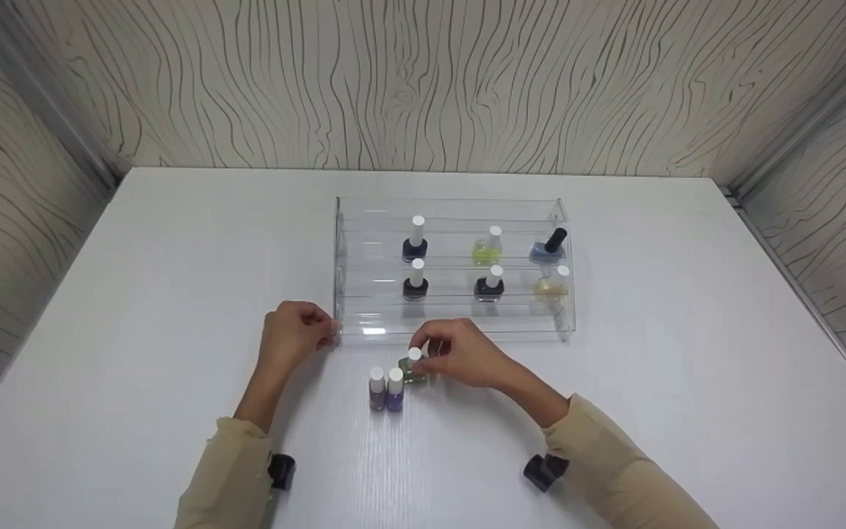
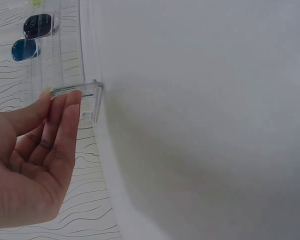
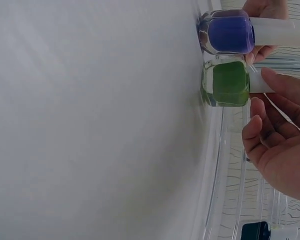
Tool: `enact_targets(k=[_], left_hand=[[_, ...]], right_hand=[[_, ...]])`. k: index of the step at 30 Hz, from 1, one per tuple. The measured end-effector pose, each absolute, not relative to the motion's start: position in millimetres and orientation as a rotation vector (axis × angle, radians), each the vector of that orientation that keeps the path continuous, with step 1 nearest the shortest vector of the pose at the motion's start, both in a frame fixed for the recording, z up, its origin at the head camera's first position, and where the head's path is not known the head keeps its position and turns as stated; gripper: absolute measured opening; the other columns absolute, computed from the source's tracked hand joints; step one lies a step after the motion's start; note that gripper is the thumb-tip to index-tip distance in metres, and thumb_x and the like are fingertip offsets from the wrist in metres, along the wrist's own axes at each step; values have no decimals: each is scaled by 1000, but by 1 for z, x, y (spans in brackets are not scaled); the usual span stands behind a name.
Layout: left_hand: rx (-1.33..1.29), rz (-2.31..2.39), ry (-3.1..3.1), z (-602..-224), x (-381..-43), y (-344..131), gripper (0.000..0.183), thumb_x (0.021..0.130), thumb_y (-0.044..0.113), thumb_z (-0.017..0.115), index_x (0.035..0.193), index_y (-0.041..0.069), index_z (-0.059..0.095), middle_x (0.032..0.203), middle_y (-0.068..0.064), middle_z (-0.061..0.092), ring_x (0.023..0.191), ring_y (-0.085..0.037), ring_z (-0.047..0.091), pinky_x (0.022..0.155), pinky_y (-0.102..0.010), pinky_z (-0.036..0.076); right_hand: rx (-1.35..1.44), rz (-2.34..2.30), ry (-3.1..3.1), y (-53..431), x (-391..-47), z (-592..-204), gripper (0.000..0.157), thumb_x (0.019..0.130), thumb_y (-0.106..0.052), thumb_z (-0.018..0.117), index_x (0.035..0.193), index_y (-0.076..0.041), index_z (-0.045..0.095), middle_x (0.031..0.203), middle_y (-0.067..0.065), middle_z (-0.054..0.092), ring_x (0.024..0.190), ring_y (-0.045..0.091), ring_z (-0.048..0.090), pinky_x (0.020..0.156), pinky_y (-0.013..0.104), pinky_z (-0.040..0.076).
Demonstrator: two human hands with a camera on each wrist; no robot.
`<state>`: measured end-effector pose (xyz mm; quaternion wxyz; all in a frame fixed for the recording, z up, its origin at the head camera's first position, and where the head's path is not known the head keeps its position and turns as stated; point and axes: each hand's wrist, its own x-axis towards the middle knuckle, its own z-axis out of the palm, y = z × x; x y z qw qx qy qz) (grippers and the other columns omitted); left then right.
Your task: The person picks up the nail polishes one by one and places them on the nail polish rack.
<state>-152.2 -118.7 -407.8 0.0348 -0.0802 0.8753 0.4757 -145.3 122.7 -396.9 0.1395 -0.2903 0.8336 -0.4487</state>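
Observation:
My right hand pinches the white cap of a green nail polish bottle between thumb and fingers. This bottle is upright, its base at or just above the tabletop, in front of a clear tiered display rack. Beside it stand a purple nail polish bottle and a greyish nail polish bottle, both white-capped. At the rack's front left corner, my left hand pinches the clear edge with thumb and fingertips, as the left wrist view shows up close.
Two rack tiers hold several nail polish bottles, among them a yellow one, a blue one with a black cap and a pale gold one. A patterned wall rises behind the white table.

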Motion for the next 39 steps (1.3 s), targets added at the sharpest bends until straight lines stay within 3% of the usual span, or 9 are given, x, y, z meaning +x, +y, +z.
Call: enact_targets(k=[9, 39], left_hand=[[-242, 1470, 2690, -407, -151, -119, 8, 79, 3, 68, 74, -3, 66, 63, -8, 63, 56, -16, 60, 52, -24, 49], [-238, 1454, 2696, -408, -152, -119, 7, 79, 2, 67, 75, -3, 67, 64, -8, 63, 58, -17, 60, 53, -23, 48]], right_hand=[[-855, -1308, 2430, 126, -152, -396, 16, 75, -7, 72, 89, -3, 66, 78, 1, 61, 67, 9, 50, 59, 21, 41], [-696, -1415, 2552, 123, -181, -377, 16, 75, -7, 72, 89, -2, 67, 77, 4, 61, 66, 15, 51, 59, 25, 41]])
